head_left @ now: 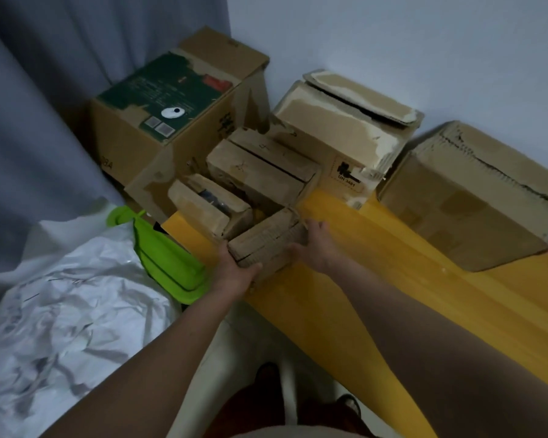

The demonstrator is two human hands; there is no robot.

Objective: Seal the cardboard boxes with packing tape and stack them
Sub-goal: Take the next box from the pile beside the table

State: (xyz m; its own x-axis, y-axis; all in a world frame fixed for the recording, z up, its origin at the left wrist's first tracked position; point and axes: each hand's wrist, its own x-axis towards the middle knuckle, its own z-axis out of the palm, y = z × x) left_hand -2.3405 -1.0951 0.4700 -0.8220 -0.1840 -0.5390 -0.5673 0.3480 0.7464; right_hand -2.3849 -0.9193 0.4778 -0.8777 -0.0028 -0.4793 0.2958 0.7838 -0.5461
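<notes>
Both hands grasp a small cardboard box (pixel 268 245) at the near edge of the yellow surface (pixel 377 279): left hand (pixel 238 270) curled round its near corner, right hand (pixel 317 248) gripping its right side. Two small boxes (pixel 257 172) sit just behind, unstacked; three large boxes (pixel 475 197) line the wall. No tape roll is visible (seams look worn, not freshly sealed), so sealing and stacking appear largely undone

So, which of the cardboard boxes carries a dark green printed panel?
The tall box at the far left, beside the curtain. Its slanted face has a dark green print with a white oval; all the other boxes are plain brown.
</notes>
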